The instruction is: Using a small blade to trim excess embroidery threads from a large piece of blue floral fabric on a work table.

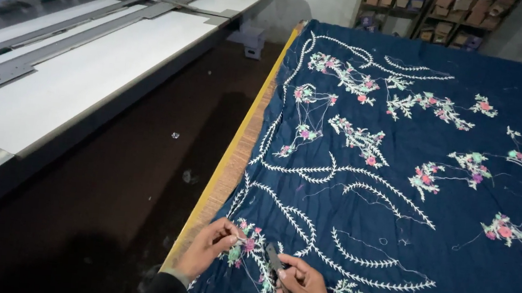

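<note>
A dark blue cloth [454, 154] with white leafy vines and pink and green flower embroidery lies spread over a table. My left hand [210, 246] pinches a loose thread at a pink and green flower near the cloth's near left edge. My right hand [305, 288] is closed on a small dark thread cutter [274, 258], its tip pointing up and left toward the left hand. The two hands are a short way apart, both resting on the cloth.
The table's yellow wooden edge [234, 156] runs along the cloth's left side. Left of it lies a dark floor aisle [135, 178], then a long white and grey machine bed [74, 75]. Shelves with boxes [437, 10] stand at the back.
</note>
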